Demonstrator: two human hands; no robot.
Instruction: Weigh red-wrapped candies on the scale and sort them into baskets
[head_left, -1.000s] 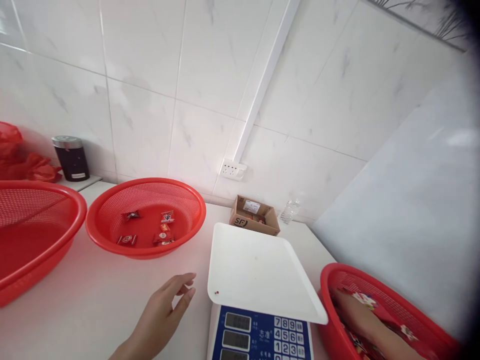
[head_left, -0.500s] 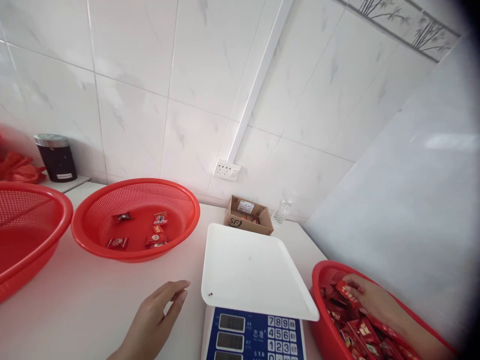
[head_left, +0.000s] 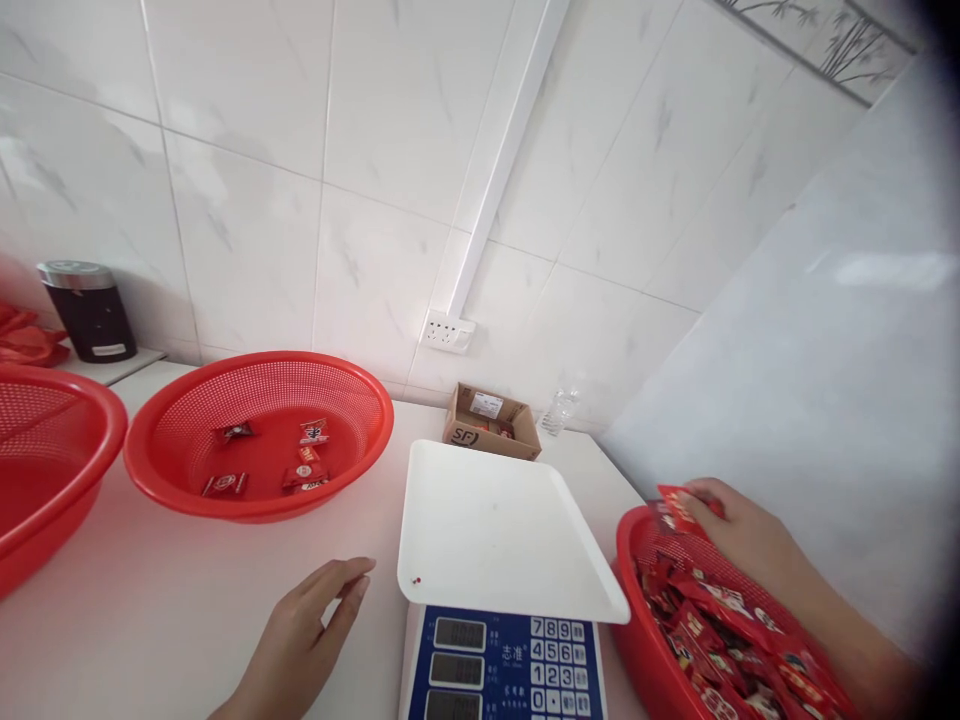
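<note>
My right hand (head_left: 739, 530) is closed on red snack packets (head_left: 677, 508), raised above the rim of the right red basket (head_left: 630, 580). Beneath it lie several more red wrapped packets (head_left: 720, 640). To the left of the scale, my left hand (head_left: 307, 630) hovers with its thumb and fingers a little apart and nothing between them. The digital scale (head_left: 506, 660) stands between my hands. Its white tray (head_left: 502, 530) carries only a tiny dark-and-red speck near the front left corner.
A red basket (head_left: 150, 490) with several small packets stands left of the scale, beside another red basket (head_left: 97, 470). Behind the tray are a cardboard box (head_left: 487, 440) and a clear glass (head_left: 559, 412). A black canister (head_left: 94, 315) stands at far left, near the wall.
My right hand has lifted up out of the right basket with red packets in its fingers. My left hand has stayed nearly still. The view has shifted slightly.
</note>
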